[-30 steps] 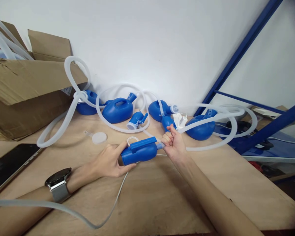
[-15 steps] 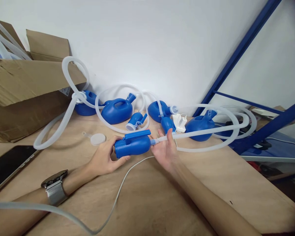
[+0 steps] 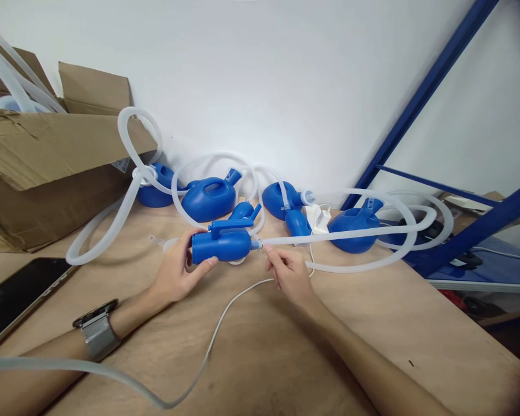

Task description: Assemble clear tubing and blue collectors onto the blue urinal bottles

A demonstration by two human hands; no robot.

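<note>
the left hand (image 3: pixel 175 268) is wrapped partway round the wide end of a blue handled cup (image 3: pixel 227 247), thumb along its near side, holding it on its side over the bench (image 3: pixel 251 358). from the cup's narrow end a milky hose (image 3: pixel 351 234) runs off to the right, a small wire clip (image 3: pixel 261 245) at the joint. the right hand (image 3: pixel 291 273) is mostly closed, fingers curled, thumb and forefinger drawn together right by the clip; i can't tell whether they pinch it. as for writing, a blue bottle (image 3: pixel 277 197) near the wall carries faint pale letters, too small for me to read, and the open carton (image 3: pixel 56 144) at the left has a printed label (image 3: pixel 121 166) i can't make out either. a white power adapter (image 3: pixel 318 218) sits just beside that bottle.
</note>
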